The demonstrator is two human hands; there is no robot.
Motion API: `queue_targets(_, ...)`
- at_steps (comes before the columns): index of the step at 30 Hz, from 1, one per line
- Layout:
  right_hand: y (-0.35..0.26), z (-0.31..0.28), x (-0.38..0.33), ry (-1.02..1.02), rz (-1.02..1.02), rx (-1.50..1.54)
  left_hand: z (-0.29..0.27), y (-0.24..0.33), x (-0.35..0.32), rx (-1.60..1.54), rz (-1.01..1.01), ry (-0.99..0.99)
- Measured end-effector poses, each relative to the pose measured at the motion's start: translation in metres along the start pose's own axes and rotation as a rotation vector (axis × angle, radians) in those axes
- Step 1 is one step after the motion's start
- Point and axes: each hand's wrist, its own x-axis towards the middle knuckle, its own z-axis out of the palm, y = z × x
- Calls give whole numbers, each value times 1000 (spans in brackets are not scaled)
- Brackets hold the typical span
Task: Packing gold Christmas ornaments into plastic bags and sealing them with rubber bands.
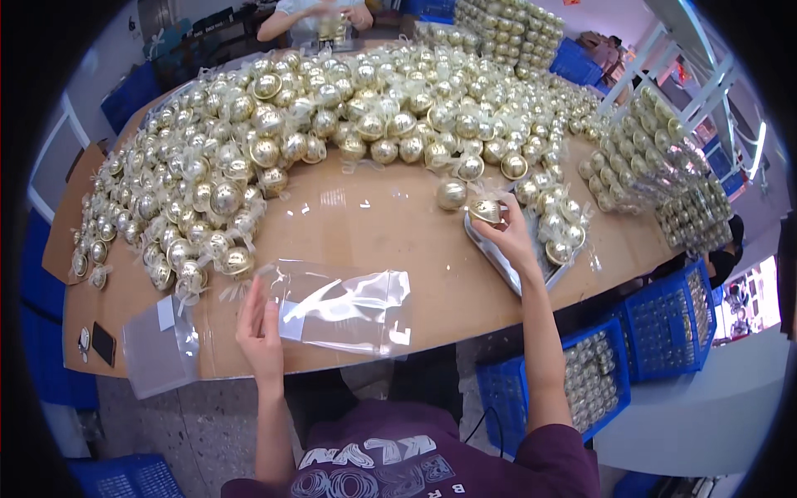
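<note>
My left hand grips the left edge of a clear plastic bag, which lies flat and glossy near the table's front edge. The fingers are partly behind the film. In my right hand is a gold ball ornament, pinched between thumb and fingers above the left side of a grey tray. Several more gold balls with pale ribbons sit in that tray. Just left of the held one, a single loose ball rests on the brown tabletop.
A large heap of gold balls arcs across the table's far and left sides. Filled clear packs are stacked at right. A phone and clear bags lie front left. Blue crates stand below right. Another person works opposite.
</note>
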Motion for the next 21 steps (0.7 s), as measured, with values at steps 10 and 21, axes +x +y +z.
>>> queue_targets(10, -31, 40, -71, -345, 165, -55, 6, 5, -3, -107, -151, -258)
queue_targets(21, -36, 154, -97, -581, 83, 110, 27, 38, -41, 2, 41, -586)
